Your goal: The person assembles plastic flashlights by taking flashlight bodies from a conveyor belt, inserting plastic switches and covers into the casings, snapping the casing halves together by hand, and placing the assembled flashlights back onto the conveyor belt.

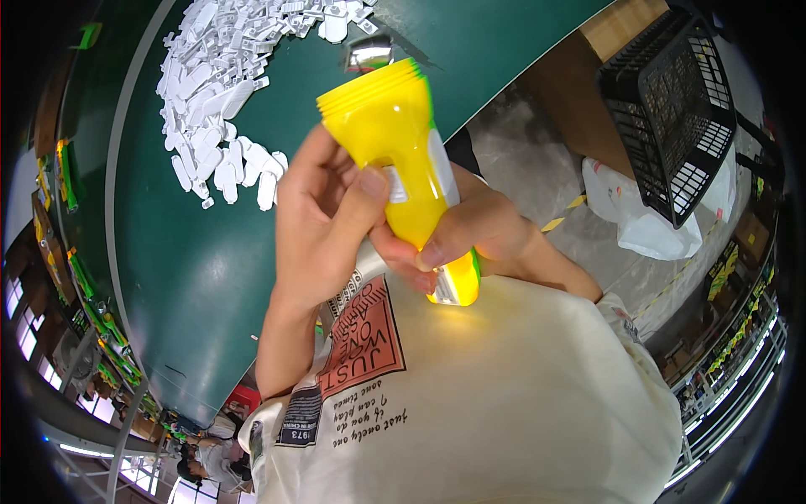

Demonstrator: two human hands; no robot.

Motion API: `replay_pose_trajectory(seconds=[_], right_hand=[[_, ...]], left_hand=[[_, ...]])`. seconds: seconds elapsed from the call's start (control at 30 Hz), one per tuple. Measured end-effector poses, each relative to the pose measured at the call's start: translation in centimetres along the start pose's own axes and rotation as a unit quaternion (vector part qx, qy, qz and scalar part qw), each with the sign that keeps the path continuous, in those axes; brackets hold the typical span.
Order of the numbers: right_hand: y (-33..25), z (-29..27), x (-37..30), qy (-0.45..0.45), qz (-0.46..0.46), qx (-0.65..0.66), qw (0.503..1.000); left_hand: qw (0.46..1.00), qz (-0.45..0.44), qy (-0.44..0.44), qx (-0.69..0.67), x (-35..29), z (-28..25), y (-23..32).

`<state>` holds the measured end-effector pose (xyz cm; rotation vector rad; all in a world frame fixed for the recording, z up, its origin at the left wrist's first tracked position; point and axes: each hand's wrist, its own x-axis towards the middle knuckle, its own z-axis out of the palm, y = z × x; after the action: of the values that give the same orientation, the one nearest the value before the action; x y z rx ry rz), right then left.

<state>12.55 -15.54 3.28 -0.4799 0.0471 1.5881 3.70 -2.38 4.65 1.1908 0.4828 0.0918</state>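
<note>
A yellow plastic flashlight body (403,126) is held up in front of my chest, its wide threaded end tilted up and left. My left hand (323,214) is closed around its left side, with the thumb on a small white switch piece (395,184). My right hand (478,227) grips the narrower lower part, its thumb pressed near the tail end, where another white piece (445,287) shows. A pale strip and a green edge run along the flashlight's right side. Yellow light falls on my shirt below the tail. The palm side of my right hand is mostly hidden.
A heap of small white plastic parts (210,92) covers part of the green table (185,294). Beyond the flashlight lies a shiny silver reflector-like piece (368,53). At right stand a black plastic crate (672,118), a cardboard box (554,109) and a white bag (646,223). People sit far lower left.
</note>
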Motion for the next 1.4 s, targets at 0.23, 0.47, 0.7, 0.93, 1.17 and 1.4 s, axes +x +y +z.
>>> replay_pose_trajectory(seconds=[0.23, 0.47, 0.7, 0.93, 1.17, 1.4], right_hand=[[0.6, 0.7, 0.3, 0.006, -0.011, 0.018, 1.000], [0.7, 1.0, 0.4, 0.037, 0.031, -0.017, 0.999], [0.9, 1.4, 0.5, 0.050, 0.025, -0.025, 0.998], [1.3, 1.4, 0.6, 0.063, 0.032, -0.014, 0.997], [1.6, 1.1, 0.8, 0.014, -0.003, -0.022, 1.000], [1.5, 1.2, 0.8, 0.065, 0.024, -0.022, 0.997]], left_hand=[[0.994, 0.019, -0.018, -0.102, -0.8, 1.0, -1.9], [0.999, -0.021, 0.016, 0.034, -1.1, 1.3, -1.2], [0.999, -0.023, 0.035, 0.009, -1.2, 1.3, -1.2], [0.996, -0.029, 0.009, -0.079, -1.3, 0.4, -1.7], [0.996, 0.013, -0.004, -0.089, -1.3, 0.0, -2.4], [0.999, -0.034, 0.001, -0.042, -1.3, 0.2, -1.8]])
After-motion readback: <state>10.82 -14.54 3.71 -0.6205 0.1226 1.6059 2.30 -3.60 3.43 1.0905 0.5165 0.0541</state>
